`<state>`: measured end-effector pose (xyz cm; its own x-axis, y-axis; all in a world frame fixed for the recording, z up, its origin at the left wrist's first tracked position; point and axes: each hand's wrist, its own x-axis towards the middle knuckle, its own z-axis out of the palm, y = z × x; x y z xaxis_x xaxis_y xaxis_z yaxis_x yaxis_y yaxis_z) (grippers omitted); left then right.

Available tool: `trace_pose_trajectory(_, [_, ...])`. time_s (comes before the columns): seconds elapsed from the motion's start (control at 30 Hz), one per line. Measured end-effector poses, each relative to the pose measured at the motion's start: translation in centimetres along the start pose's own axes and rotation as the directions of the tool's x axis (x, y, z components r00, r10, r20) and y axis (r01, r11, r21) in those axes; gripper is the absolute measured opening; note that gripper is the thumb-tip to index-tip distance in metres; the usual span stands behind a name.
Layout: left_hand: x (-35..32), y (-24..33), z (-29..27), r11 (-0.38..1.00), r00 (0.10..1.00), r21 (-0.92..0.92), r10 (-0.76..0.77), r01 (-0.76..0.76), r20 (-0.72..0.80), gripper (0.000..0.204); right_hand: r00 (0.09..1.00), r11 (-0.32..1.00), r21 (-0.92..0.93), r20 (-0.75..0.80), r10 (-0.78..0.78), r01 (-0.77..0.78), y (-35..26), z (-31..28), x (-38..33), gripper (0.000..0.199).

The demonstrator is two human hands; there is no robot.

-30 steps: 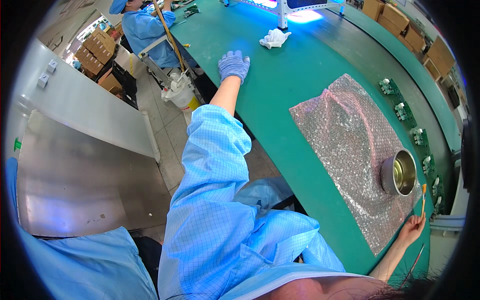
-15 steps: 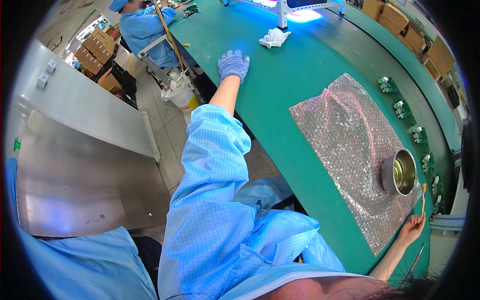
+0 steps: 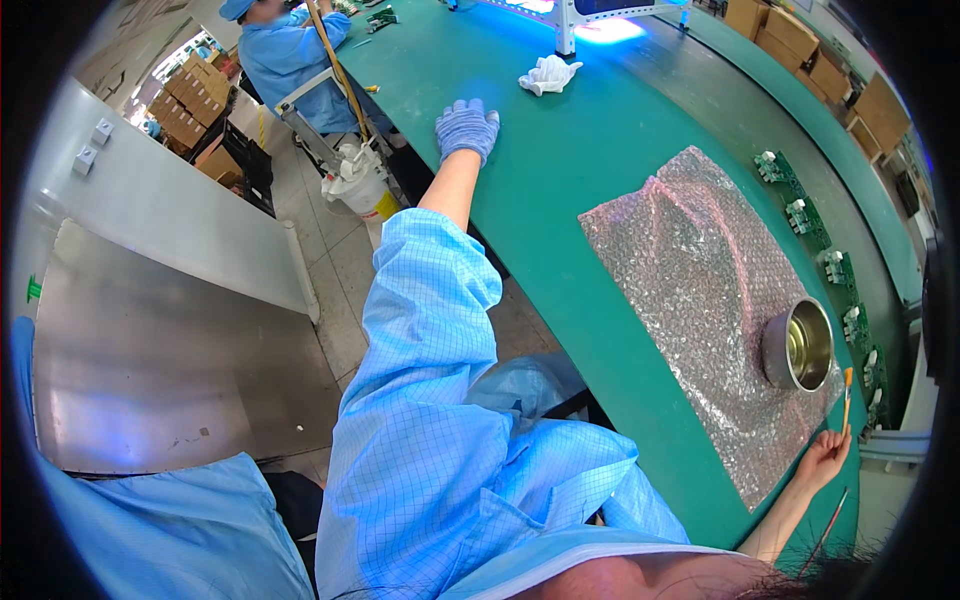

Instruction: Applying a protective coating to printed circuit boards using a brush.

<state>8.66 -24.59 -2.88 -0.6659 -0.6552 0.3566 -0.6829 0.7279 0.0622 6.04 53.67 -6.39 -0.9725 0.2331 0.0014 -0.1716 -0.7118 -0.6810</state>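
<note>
My left hand, in a blue-grey glove, lies flat on the green table near its left edge, fingers out and holding nothing. At the lower right my bare right hand is closed round a small brush with an orange tip pointing away from me. Just left of the brush stands a round metal bowl with some yellowish content or sheen inside. It rests on a sheet of bubble wrap. A thin dark reddish stick lies near my right wrist.
Several green circuit boards line the right side beyond the bubble wrap. A crumpled white cloth lies ahead, before a white metal frame with blue light. A co-worker in blue is at the far left, near a white bucket.
</note>
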Motion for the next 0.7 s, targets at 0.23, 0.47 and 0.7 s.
trace_pose_trajectory(0.23, [-0.1,0.1,-0.2,1.0,1.0,-0.005,-0.003,0.003,0.016,0.042,0.999,1.0,0.027,0.039,0.011,-0.012,-0.2,-1.0,0.5,0.026])
trace_pose_trajectory(0.47, [-0.2,0.1,-0.4,1.0,1.0,-0.01,-0.002,0.002,0.014,0.042,0.997,0.999,0.04,0.074,0.024,-0.027,-0.1,-0.5,0.2,0.025])
trace_pose_trajectory(0.7, [-0.1,0.1,-0.2,1.0,1.0,-0.007,-0.004,0.004,0.016,0.042,0.998,0.999,0.029,0.057,0.022,-0.024,0.0,-0.3,0.1,0.025])
